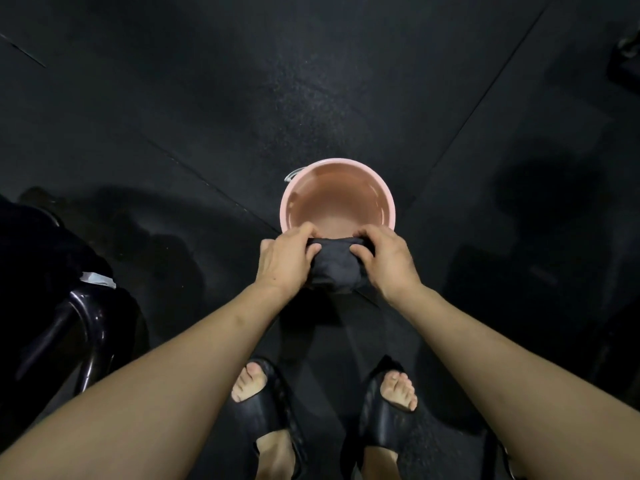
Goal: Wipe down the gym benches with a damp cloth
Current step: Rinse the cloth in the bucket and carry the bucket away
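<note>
— So where's the cloth?
— Bunched up, dark cloth (337, 268), held just over the near rim of the pink bucket (390, 202).
— Both hands on it?
— Yes. Left hand (285, 263) grips its left end, right hand (388, 263) its right end, fingers curled round the fabric.
— And around that?
— Water in the bucket, which stands on the black rubber floor (242, 98). Black slides (263, 417) on the feet below; a dark glossy frame (83, 327) at left.

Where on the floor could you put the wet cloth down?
Bare black floor lies beyond the pink bucket and to its right. It is crowded near the sandals and by the dark bench on the left.
</note>
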Demonstrator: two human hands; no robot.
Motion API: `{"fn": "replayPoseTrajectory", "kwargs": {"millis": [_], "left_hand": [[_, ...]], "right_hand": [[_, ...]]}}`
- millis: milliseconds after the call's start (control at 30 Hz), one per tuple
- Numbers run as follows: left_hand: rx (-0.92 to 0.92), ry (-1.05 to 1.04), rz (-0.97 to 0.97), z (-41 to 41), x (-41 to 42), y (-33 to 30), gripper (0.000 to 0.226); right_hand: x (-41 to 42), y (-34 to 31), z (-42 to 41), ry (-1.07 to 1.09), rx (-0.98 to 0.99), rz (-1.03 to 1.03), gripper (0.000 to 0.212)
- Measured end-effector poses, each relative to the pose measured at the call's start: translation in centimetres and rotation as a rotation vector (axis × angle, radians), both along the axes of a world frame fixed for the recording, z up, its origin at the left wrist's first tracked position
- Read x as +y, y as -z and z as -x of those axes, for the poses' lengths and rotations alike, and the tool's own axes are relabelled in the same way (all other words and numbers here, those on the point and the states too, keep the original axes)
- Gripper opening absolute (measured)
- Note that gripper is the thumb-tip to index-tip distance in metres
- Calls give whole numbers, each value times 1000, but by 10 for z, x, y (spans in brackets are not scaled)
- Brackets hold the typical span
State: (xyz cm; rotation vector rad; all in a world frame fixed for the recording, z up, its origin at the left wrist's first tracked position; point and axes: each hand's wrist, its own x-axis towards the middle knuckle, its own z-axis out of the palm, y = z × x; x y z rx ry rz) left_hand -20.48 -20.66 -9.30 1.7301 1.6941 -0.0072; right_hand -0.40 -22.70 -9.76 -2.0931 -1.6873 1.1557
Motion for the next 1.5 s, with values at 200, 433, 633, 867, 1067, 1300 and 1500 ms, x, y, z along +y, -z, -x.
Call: {"fn": "replayPoseTrajectory", "kwargs": {"millis": [200, 433, 633, 867, 1067, 1300, 1500], "left_hand": [[146, 193, -184, 6, -24, 2, 22], [292, 335, -124, -3, -35, 1, 33], [352, 398, -58, -10, -28, 6, 48], [324, 364, -70, -13, -31, 8, 61], [245, 357, -142, -16, -24, 2, 31], [-93, 395, -328, 16, -52, -31, 30], [-227, 439, -312, 41, -64, -59, 39]], "right_hand": [[2, 7, -4, -71, -189, -76, 28], [5, 10, -21, 567, 11, -17, 10], [13, 23, -25, 639, 141, 210, 24], [-31, 7, -13, 498, 106, -55, 14], [-71, 7, 6, 506, 268, 84, 26], [-100, -16, 1, 204, 352, 150, 55], [-103, -59, 3, 146, 429, 28, 34]]}}
